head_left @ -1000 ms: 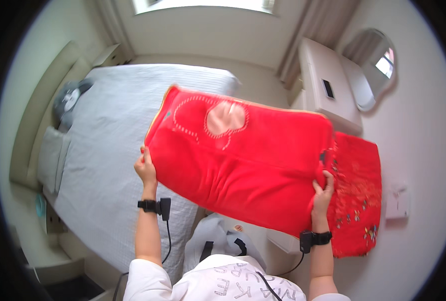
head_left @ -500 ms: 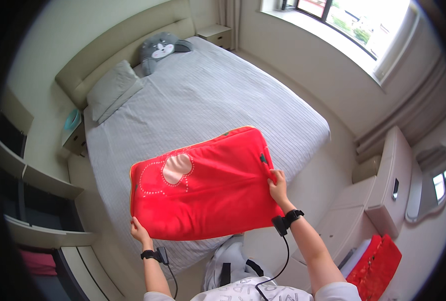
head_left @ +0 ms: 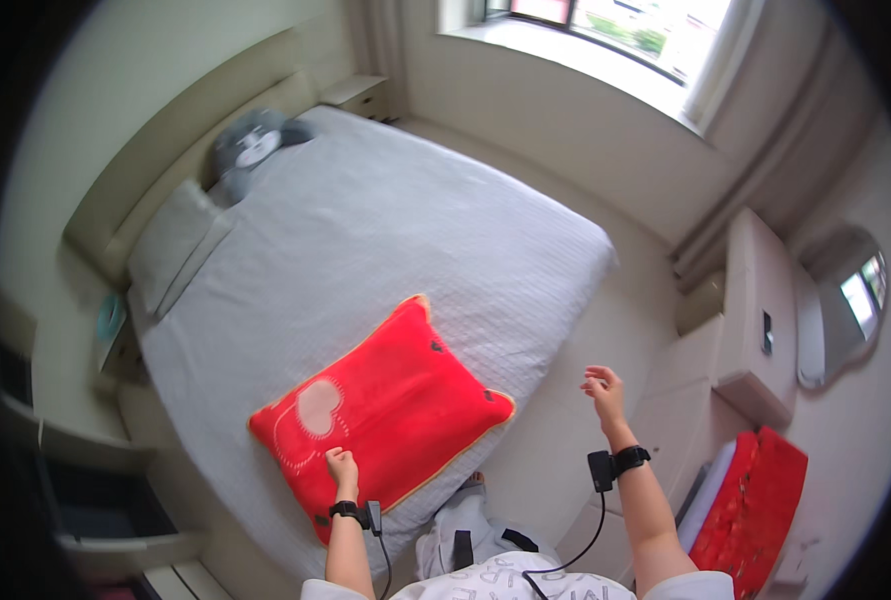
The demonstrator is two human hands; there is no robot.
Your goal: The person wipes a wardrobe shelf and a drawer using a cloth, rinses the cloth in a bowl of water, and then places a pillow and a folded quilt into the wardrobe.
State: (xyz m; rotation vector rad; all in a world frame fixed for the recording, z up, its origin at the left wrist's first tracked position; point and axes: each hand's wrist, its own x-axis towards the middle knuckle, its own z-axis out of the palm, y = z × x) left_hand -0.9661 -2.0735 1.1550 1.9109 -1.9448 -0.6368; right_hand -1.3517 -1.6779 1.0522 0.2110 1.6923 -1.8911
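Observation:
A red pillow (head_left: 405, 400) with yellow piping and a pale heart-shaped print lies flat on the near end of the bed (head_left: 385, 230). My left hand (head_left: 342, 472) is curled into a loose fist in front of the pillow's lower left part, with nothing visible in it. Whether it touches the fabric cannot be told. Off to the right of the bed, my right hand (head_left: 603, 393) hangs in the air away from the pillow, its fingers loosely bent and apart, holding nothing. Both wrists wear black bands with cables.
At the bed's head rest a grey plush cushion (head_left: 255, 145) and pale pillows (head_left: 180, 240). A white cabinet (head_left: 685, 400) and mirror (head_left: 840, 300) stand to the right, near a red patterned cloth (head_left: 750, 510). Open shelving (head_left: 105, 440) lines the left.
Both hands have let go of the red pillow, which has come down, turned, onto the bed. My right hand has moved away to the right; my left has shifted rightward.

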